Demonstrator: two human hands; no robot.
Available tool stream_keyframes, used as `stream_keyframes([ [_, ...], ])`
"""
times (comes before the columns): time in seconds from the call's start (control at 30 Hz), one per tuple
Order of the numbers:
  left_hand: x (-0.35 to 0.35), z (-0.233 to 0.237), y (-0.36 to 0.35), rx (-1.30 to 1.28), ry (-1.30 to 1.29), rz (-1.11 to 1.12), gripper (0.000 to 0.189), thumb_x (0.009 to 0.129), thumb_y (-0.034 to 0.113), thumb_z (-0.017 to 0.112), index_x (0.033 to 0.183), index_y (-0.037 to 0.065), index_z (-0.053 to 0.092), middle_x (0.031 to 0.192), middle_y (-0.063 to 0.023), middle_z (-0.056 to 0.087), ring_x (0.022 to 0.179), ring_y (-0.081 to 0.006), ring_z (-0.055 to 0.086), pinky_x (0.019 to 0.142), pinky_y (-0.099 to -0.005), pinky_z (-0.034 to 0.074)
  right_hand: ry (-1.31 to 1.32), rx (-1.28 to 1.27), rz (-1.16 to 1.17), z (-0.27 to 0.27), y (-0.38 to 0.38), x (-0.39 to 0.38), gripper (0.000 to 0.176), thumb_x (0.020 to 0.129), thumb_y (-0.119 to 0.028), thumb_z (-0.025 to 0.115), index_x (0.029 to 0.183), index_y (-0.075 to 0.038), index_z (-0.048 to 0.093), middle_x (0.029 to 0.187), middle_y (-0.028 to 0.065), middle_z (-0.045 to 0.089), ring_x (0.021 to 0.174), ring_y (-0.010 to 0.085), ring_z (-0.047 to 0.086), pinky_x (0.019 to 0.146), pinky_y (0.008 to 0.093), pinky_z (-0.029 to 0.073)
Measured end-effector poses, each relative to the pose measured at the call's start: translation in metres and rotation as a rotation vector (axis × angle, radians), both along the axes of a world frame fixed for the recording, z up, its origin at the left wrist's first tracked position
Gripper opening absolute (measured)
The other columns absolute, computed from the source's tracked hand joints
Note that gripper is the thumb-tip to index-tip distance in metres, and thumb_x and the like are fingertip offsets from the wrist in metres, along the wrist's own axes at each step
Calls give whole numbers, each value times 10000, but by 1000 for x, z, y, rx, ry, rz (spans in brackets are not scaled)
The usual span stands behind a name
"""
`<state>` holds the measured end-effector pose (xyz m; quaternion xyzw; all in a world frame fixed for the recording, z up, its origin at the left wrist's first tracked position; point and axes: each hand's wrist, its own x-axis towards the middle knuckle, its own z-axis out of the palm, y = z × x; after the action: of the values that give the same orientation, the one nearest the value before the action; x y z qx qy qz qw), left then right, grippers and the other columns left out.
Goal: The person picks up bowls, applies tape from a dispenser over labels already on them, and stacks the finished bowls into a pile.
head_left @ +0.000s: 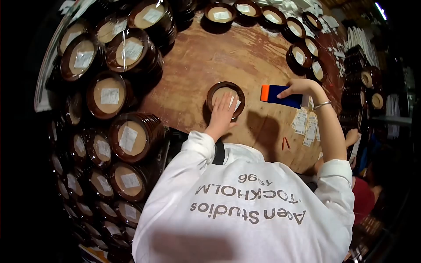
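A brown glazed dish (211,95) lies upside down on the wooden table, its unglazed tan base facing up. My left hand (224,111) rests flat on that base, fingers stretched out, partly covering a white label (237,104). To the right, my right hand (302,89) is closed around a dark blue block with an orange end (283,95), and the orange end points toward the dish. I cannot tell what kind of tool it is. Beside my right wrist lie several printed label strips (307,125). A small red V-shaped item (286,143) sits nearer my body.
Tall stacks of labelled brown dishes (106,97) crowd the left side. More dishes (220,15) line the table's far edge and curve down the right (300,57). A person's hand (352,137) and red sleeve (363,199) show at the right.
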<state>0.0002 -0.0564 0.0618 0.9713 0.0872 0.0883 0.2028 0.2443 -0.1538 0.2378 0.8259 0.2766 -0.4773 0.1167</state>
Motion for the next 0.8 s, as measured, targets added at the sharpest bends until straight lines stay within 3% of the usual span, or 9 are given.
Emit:
stream_keyframes([
  [0.07, 9, -21, 0, 146, 131, -17, 908, 581, 389, 701, 1285, 40, 244, 1318, -168, 259, 1238, -292, 227, 1004, -431, 174, 2, -8, -51, 1, -6, -8, 635, 594, -478, 669, 959, 35, 592, 850, 130, 617, 743, 216, 594, 686, 278, 446],
  [0.23, 5, -29, 22, 203, 69, -112, 808, 655, 365, 650, 1287, 55, 254, 1314, -138, 294, 1227, -255, 268, 1003, -424, 178, 216, 59, -305, -53, -61, 2, 567, 616, -455, 666, 906, 29, 610, 781, 64, 611, 658, 137, 558, 632, 230, 430],
  [0.3, 10, -19, 46, 183, 71, -350, 789, 658, 359, 649, 1289, 84, 263, 1323, -114, 290, 1227, -237, 273, 1003, -420, 178, 378, 221, -458, -71, -93, -14, 524, 624, -449, 664, 886, 3, 622, 776, 53, 607, 655, 124, 548, 626, 224, 425],
  [0.47, 19, -14, 73, 240, 159, -592, 792, 650, 339, 664, 1299, 127, 263, 1333, -102, 278, 1238, -228, 257, 1005, -423, 181, 426, 323, -594, -123, -130, -57, 502, 653, -439, 647, 918, -14, 612, 798, 54, 602, 683, 131, 545, 647, 231, 419],
  [0.67, 21, -17, 75, 248, 144, -638, 813, 639, 334, 673, 1304, 131, 252, 1340, -100, 266, 1248, -227, 237, 1010, -427, 168, 413, 499, -674, -123, -172, -94, 512, 651, -454, 649, 882, 1, 611, 784, 63, 602, 673, 129, 544, 608, 238, 420],
  [0.77, 21, -9, 72, 200, 204, -632, 819, 641, 339, 671, 1307, 131, 244, 1344, -96, 258, 1253, -226, 224, 1010, -430, 168, 293, 330, -662, -114, -166, -99, 509, 645, -461, 651, 852, 2, 623, 750, 77, 601, 650, 136, 550, 586, 252, 428],
  [0.8, 21, -9, 72, 210, 192, -632, 848, 625, 345, 683, 1310, 132, 231, 1341, -100, 259, 1256, -232, 215, 1013, -431, 162, 270, 404, -659, -105, -157, -103, 524, 641, -471, 648, 843, 12, 625, 733, 101, 603, 648, 162, 563, 588, 267, 435],
])
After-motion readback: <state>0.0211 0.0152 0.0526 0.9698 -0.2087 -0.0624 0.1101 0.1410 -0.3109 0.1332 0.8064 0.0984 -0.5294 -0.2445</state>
